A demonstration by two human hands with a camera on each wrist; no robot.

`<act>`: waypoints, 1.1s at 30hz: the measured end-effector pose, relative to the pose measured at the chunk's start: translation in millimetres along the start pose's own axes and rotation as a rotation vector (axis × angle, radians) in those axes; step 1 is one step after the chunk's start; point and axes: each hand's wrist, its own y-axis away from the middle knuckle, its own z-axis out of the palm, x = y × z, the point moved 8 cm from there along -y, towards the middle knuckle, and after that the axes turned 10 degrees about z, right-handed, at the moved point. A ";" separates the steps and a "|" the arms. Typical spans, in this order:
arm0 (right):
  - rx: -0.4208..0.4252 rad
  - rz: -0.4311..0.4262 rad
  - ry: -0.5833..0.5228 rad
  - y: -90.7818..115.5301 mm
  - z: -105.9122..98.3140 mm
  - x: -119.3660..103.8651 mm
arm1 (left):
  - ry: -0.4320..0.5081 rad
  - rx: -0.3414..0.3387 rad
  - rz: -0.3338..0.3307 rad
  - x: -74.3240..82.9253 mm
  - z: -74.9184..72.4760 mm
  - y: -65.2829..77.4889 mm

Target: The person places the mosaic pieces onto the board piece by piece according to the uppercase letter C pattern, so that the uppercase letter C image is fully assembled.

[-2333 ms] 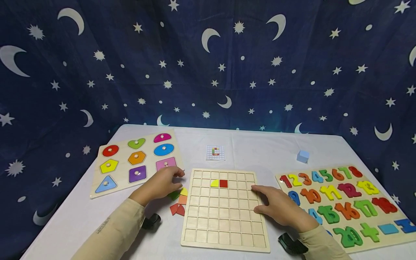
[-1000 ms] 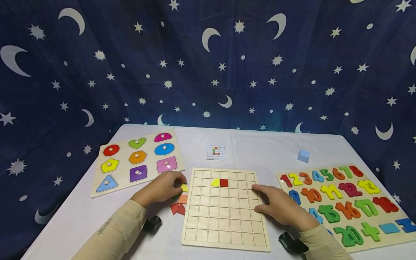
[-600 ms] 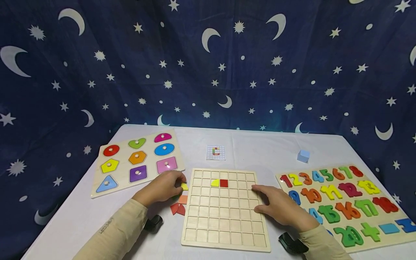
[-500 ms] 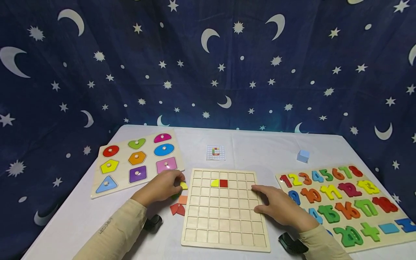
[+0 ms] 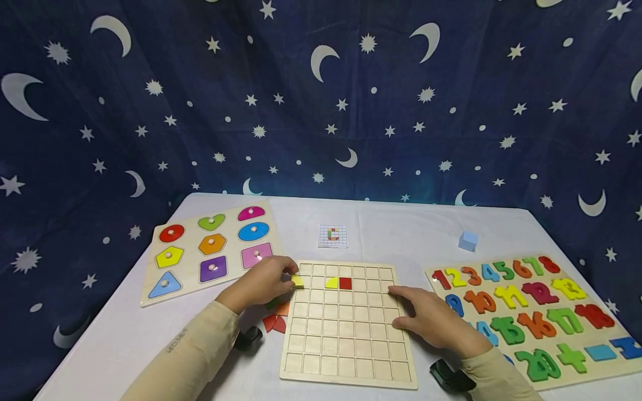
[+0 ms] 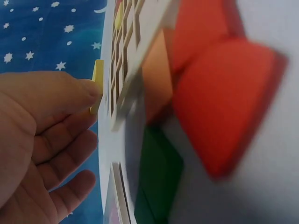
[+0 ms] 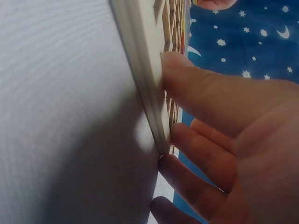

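Between thumb and fingers, my left hand pinches a yellow tile over the left edge of a wooden grid board. In the left wrist view the yellow tile stands on edge, raised off the table. A yellow tile with a curved side and a red square tile sit side by side in the board's second row. My right hand rests at the board's right edge, fingers relaxed; in the right wrist view its thumb touches the rim.
Loose red tiles, an orange tile and a green tile lie left of the board. Behind it lies a pattern card. A shape puzzle is at left; a number puzzle and blue cube are at right.
My left hand took hold of the yellow tile beside the board, then lifted it rightward to the board's left edge. My right hand has stayed in place.
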 end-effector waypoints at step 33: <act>0.000 -0.005 0.006 0.2 0.2 0.5 | 0.019 -0.041 0.279 68.6 36.8 -51.5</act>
